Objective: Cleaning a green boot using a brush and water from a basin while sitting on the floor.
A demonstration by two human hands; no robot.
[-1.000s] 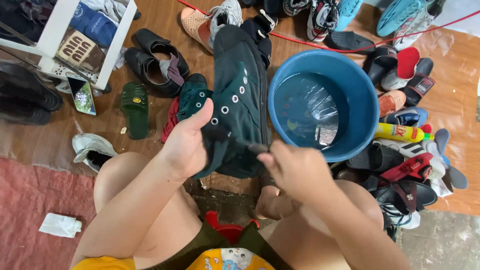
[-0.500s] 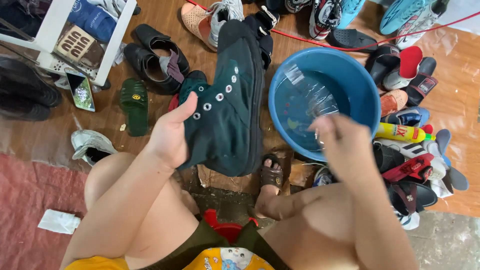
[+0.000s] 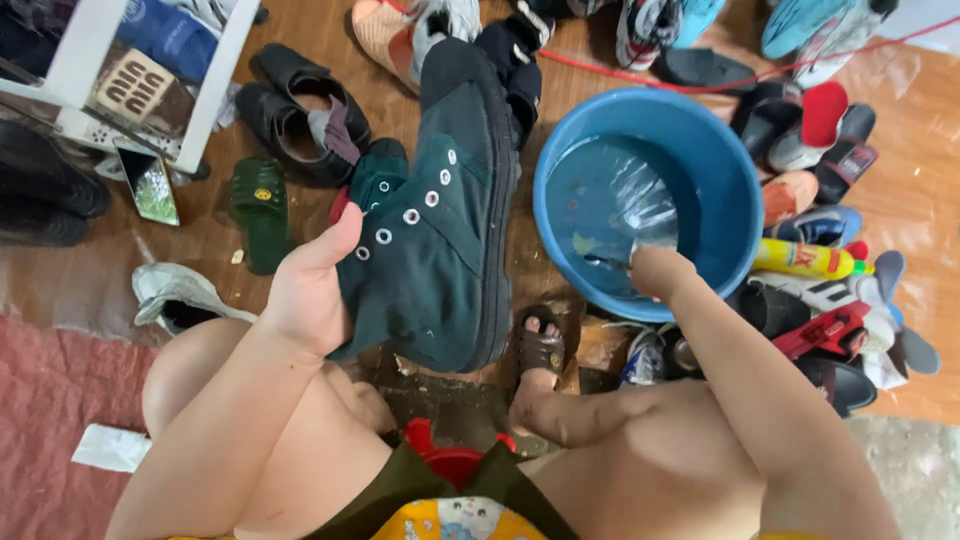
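while the left hand (image 3: 305, 295) at centre-left grips the dark green canvas high-top shoe (image 3: 440, 220), fingers wrapped behind it, long axis running toward upper frame, the right hand (image 3: 655, 270) dips into the blue plastic water basin (image 3: 740, 190) just right; its fingers are hidden.

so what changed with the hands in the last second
The right hand left the dark green high-top shoe and swung right, down into the water of the blue basin; what it grips is unclear. The left hand kept holding the shoe up; the basin stayed put.
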